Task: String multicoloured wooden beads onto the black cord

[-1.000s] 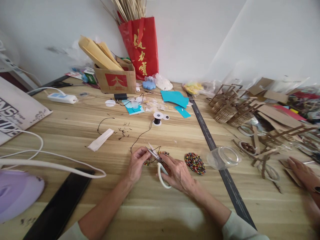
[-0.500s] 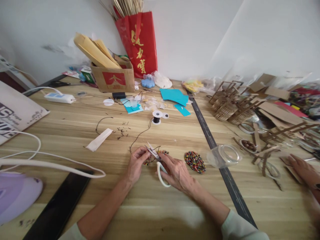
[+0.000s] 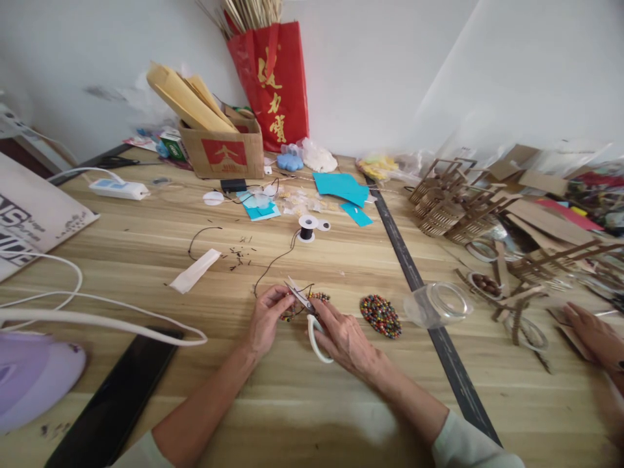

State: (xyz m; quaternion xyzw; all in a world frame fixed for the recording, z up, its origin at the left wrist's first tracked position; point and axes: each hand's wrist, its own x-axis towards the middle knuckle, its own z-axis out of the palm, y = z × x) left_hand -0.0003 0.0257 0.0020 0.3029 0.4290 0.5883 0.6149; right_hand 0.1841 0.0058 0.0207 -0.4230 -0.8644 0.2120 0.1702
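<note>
White-handled scissors are in my right hand, their blades pointing up and left, close to my left fingertips. My left hand is closed in a pinch on a thin black cord. That cord runs up to a white spool wound with black cord. Under the blades and between my hands lies a piece of colourful beadwork, partly hidden by my fingers. To the right of my right hand rests an oval patch of multicoloured beads.
A clear plastic jar lies right of the beads. Small baskets stand further right, near another person's hand. At left are a purple iron and a white power strip. A cardboard box stands at the back.
The scissor blades look slightly less spread than before. Both hands keep nearly the same place, and the whole view has shifted a little.
</note>
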